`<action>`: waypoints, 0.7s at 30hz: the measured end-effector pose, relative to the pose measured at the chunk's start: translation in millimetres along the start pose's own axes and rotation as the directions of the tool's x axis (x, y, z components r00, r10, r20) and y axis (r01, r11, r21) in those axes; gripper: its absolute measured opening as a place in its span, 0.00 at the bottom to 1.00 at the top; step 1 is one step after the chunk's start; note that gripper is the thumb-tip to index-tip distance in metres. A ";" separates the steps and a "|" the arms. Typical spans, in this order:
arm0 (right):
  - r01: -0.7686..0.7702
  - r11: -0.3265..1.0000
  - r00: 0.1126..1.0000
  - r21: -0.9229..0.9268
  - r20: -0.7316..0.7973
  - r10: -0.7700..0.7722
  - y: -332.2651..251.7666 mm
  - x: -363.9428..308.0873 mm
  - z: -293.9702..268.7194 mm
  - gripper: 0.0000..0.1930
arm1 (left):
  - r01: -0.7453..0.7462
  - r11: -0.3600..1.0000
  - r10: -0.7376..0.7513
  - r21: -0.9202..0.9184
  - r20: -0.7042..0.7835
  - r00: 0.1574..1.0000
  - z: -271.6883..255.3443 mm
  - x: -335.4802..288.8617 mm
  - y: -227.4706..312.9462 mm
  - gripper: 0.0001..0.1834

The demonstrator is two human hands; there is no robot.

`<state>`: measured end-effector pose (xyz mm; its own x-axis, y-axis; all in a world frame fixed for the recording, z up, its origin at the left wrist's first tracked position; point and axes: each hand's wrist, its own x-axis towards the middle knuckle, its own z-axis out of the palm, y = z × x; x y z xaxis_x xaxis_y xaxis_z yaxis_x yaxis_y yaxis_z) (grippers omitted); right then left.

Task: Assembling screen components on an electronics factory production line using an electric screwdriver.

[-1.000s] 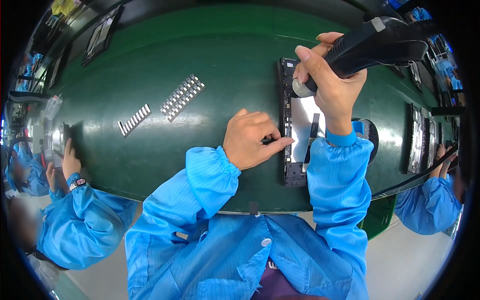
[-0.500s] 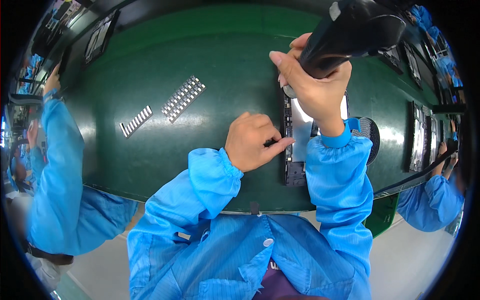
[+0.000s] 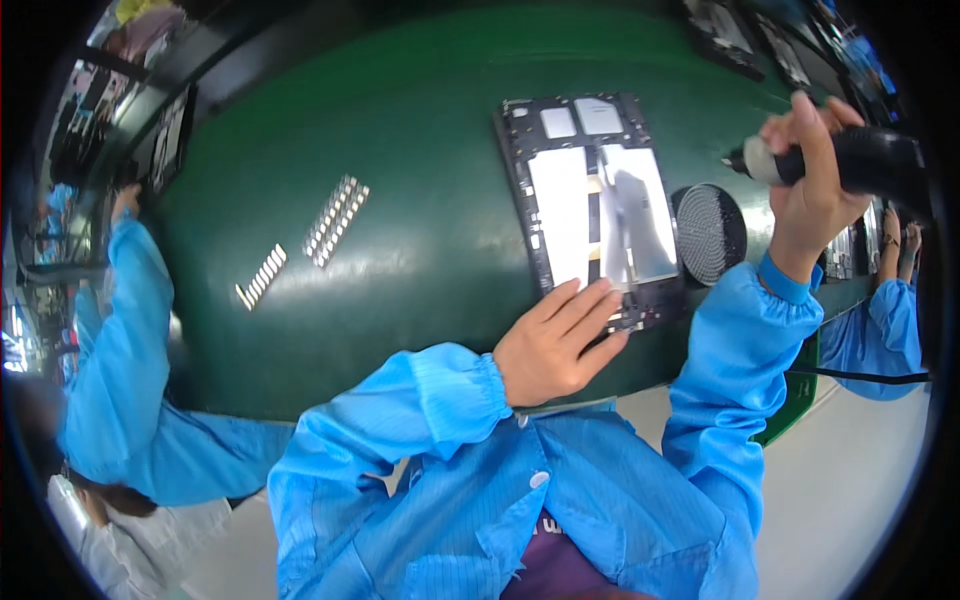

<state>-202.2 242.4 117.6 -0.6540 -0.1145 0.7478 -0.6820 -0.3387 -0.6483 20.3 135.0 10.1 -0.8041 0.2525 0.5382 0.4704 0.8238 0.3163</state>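
The left hand [image 3: 557,346] rests straight fingers on the near end of one coverless tablet-like device [image 3: 593,215], apparently steadying it, the right hand [image 3: 815,190] grips one black power driver [image 3: 882,160] clear of it, one round pad [image 3: 710,235] sits between them, and two part strips [image 3: 337,222] lie left of both on the bench [image 3: 430,130].

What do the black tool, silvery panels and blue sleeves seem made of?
Tool: probably hard plastic; it looks smooth, with a dull sheen.
Panels: perhaps metal or foil, given the bright, glossy reflections; coated film is possible.
Sleeves: thin fabric, likely synthetic; satiny, loosely wrinkled folds suggest it.
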 end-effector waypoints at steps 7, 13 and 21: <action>-0.238 0.833 0.950 -0.499 -0.299 0.092 41.5 -23.6 -112.9 0.12 | 0.167 0.940 -0.150 0.297 -0.078 0.986 -14.6 34.9 -116.7 0.18; -0.204 0.803 0.959 -0.560 -0.280 0.049 62.0 -28.2 -122.0 0.14 | 0.425 0.749 -0.421 0.508 -0.129 0.898 -46.0 61.4 -250.3 0.19; -0.075 0.940 0.990 -0.333 -0.139 0.030 63.2 -23.0 -126.3 0.20 | 0.175 0.976 -0.195 0.129 0.165 0.967 27.6 131.7 -80.5 0.40</action>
<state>-271.6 341.5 41.4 -0.7133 0.0065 0.7009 -0.7009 0.0014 -0.7133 -133.6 115.9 34.0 -0.9291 0.1668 0.3300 0.2713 0.9138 0.3021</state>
